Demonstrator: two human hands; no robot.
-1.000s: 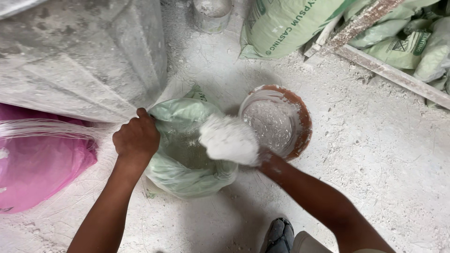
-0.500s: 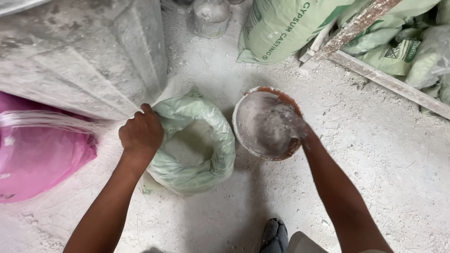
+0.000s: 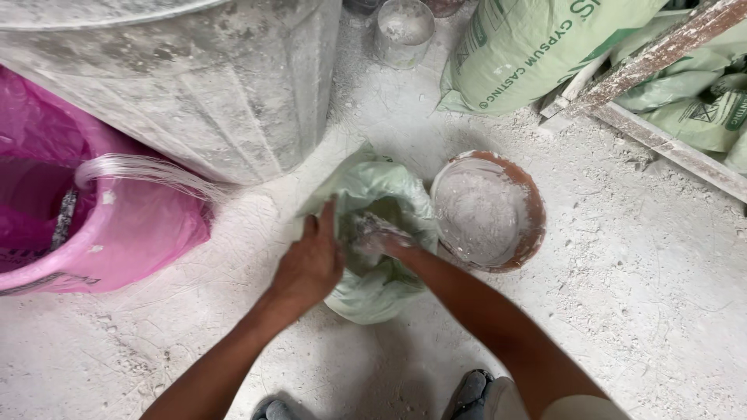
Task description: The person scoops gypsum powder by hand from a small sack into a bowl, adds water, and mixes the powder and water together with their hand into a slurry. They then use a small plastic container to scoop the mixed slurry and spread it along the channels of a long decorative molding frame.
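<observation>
A pale green sack (image 3: 387, 190) with its top rolled down stands open on the dusty floor. My left hand (image 3: 311, 260) grips the sack's near-left rim. My right hand (image 3: 372, 233), coated in white powder, reaches down into the sack's mouth; its fingers are partly hidden inside, so I cannot tell whether they hold powder. Just right of the sack sits a brown rubber bowl (image 3: 531, 225) with white powder in it.
A large dusty grey drum (image 3: 202, 85) stands at the upper left, a pink bucket (image 3: 117, 233) with a clear handle at the left. Green printed sacks (image 3: 537, 47) and a wooden beam (image 3: 661, 50) lie at the upper right. A small dusty tin (image 3: 402, 29) stands at the top. My shoes (image 3: 471, 389) show below.
My right hand tipped a heap of white powder into the brown bowl, then moved left and now dips into the green sack. My left hand stays on the sack's rim.
</observation>
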